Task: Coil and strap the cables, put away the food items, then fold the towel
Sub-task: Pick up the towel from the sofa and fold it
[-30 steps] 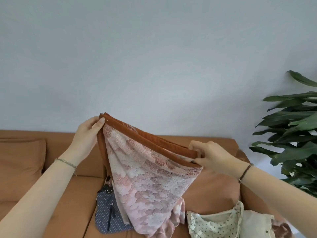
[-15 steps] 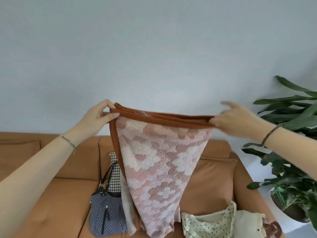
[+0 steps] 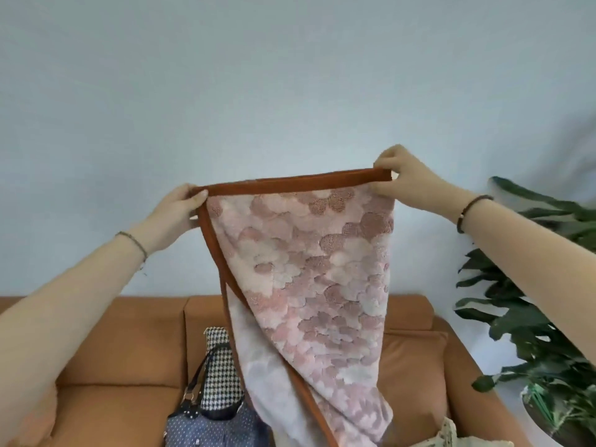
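Seen from the head camera. Held up a pink flowered towel [image 3: 309, 269] with a brown border, in the air in front of a pale wall [image 3: 290, 91] and above a brown sofa [image 3: 129, 343]. Pinched its top left corner with the left hand [image 3: 175, 214], thumb on the front of the border and the other fingers curled behind the cloth. Gripped its top right corner with the right hand [image 3: 409, 179], fingers curled round the border. Stretched the top edge almost straight between both hands, with the right end a little higher. Hung down from there to a narrow end, one side turned back to show the paler reverse. Saw on the sofa seat, partly behind the towel, a blue dotted bag [image 3: 219, 427] with a black-and-white checked item [image 3: 222, 375] touching it. Saw also a green plant [image 3: 541, 317] on the right, beside the sofa.
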`<state>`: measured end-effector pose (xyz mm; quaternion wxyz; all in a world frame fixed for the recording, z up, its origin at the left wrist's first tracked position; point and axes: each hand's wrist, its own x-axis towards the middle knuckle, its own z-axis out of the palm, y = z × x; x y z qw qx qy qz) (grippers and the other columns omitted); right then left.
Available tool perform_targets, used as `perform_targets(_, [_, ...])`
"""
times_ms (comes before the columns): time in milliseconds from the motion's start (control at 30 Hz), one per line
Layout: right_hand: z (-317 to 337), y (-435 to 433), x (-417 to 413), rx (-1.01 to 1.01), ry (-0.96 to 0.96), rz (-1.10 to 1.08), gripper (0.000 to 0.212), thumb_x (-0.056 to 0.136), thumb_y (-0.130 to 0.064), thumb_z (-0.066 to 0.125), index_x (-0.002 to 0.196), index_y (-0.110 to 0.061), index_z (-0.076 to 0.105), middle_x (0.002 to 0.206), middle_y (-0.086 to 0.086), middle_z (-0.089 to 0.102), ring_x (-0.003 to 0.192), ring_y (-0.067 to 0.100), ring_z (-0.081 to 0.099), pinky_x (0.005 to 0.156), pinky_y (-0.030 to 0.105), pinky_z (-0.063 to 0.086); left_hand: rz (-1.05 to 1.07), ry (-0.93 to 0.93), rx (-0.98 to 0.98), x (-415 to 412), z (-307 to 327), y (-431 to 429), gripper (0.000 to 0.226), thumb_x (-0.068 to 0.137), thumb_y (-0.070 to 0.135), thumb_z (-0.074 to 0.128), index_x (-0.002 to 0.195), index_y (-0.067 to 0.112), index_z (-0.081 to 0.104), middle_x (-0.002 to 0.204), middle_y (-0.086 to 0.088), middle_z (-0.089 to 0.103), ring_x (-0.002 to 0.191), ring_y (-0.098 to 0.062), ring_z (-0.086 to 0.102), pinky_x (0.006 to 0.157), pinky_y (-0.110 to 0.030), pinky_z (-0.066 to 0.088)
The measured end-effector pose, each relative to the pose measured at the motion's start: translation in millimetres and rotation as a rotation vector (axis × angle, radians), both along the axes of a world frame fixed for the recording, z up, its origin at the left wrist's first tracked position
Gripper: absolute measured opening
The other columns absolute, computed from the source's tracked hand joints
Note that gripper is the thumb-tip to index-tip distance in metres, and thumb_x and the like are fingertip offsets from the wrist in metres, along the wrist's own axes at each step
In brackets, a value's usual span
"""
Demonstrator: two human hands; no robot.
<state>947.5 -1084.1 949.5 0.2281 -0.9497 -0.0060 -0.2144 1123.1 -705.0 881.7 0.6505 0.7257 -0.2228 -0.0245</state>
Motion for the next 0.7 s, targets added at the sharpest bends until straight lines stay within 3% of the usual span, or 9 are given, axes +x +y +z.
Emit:
perform_targets(67, [-1.4,-2.4,-1.0,-0.077,0.147,-0.046,0.028,0.087,-0.029,0.074,0.077,-0.008,0.059,0.087,0.005,0.052,0.078,0.022,0.050,0.065,0.026,0.040,-0.029,0.038,0.081,0.5,-1.2,1.3,0.011,0.103,0.012,0.052,0.093,0.015,0.050,0.092,-0.003,0.059,0.087,-0.018,0.064,0.080,-0.036,0.056])
perform_targets(100, [6.9,-4.4,-3.3,-0.040,0.113,-0.061,0.027,0.088,-0.026,0.072,0.077,-0.005,0.058,0.075,0.003,0.049,0.069,0.020,0.046,0.056,0.022,0.037,-0.024,0.008,0.068,-0.1,9.3,1.8,0.013,0.103,0.010,0.051,0.092,0.015,0.050,0.091,-0.003,0.059,0.086,-0.018,0.064,0.082,-0.036,0.056])
perform_targets(167, [30.4,-4.4,-6.7,0.103,-0.168,-0.107,0.024,0.086,-0.017,0.068,0.072,-0.008,0.051,0.064,-0.002,0.041,0.058,0.013,0.039,0.047,0.015,0.030,0.004,-0.110,-0.068,-4.6,43.1,-4.8,0.015,0.104,0.010,0.050,0.091,0.018,0.050,0.092,-0.002,0.058,0.084,-0.013,0.064,0.082,-0.034,0.055])
perform_targets(267, [53.6,7.4,-1.5,0.234,-0.509,-0.115,0.034,0.087,-0.017,0.067,0.069,-0.022,0.039,0.063,-0.006,0.037,0.055,0.006,0.034,0.049,0.015,0.028,0.063,-0.300,-0.137,-11.0,89.3,-29.3,0.011,0.106,0.019,0.050,0.095,0.023,0.052,0.093,0.002,0.058,0.082,-0.010,0.058,0.072,-0.024,0.052])
perform_targets(367, [57.3,11.8,-2.8,0.157,-0.358,-0.060,0.032,0.087,-0.016,0.069,0.071,-0.019,0.041,0.063,-0.005,0.039,0.060,0.012,0.037,0.050,0.018,0.029,0.027,-0.273,-0.082,-10.4,107.6,-38.4,0.014,0.107,0.019,0.047,0.095,0.024,0.054,0.090,0.002,0.058,0.076,-0.010,0.057,0.066,-0.025,0.048])
perform_targets(500, [61.9,12.5,-11.1,0.353,-0.659,-0.065,0.045,0.083,-0.023,0.075,0.067,-0.016,0.034,0.061,-0.008,0.034,0.057,0.006,0.031,0.053,0.025,0.028,0.096,-0.307,-0.133,-5.7,118.5,-35.1,0.012,0.106,0.025,0.048,0.096,0.026,0.055,0.091,0.001,0.061,0.080,-0.013,0.060,0.068,-0.028,0.050])
perform_targets(567, [59.3,20.6,-15.9,0.312,-0.536,0.005,0.044,0.084,-0.027,0.076,0.067,-0.013,0.038,0.061,-0.005,0.034,0.057,0.009,0.033,0.052,0.025,0.030,0.099,-0.266,-0.038,-6.9,117.1,-39.8,0.015,0.108,0.023,0.044,0.097,0.026,0.054,0.092,0.000,0.062,0.086,-0.017,0.061,0.075,-0.030,0.051])
perform_targets(633, [57.5,23.5,-25.9,0.159,-0.390,-0.004,0.046,0.085,-0.031,0.076,0.065,-0.009,0.042,0.060,-0.002,0.034,0.054,0.008,0.032,0.050,0.024,0.027,0.047,-0.206,-0.096,-10.8,113.8,-36.7,0.017,0.108,0.017,0.041,0.098,0.021,0.053,0.089,-0.001,0.062,0.082,-0.016,0.063,0.078,-0.033,0.050])
perform_targets(700, [62.1,21.8,-33.8,0.185,-0.486,-0.035,0.047,0.085,-0.032,0.076,0.065,0.000,0.047,0.059,0.001,0.036,0.053,0.008,0.032,0.050,0.024,0.027,-0.011,-0.149,-0.215,-12.9,115.2,-33.7,0.017,0.109,0.017,0.038,0.101,0.019,0.053,0.088,0.003,0.067,0.078,-0.008,0.067,0.073,-0.027,0.055])
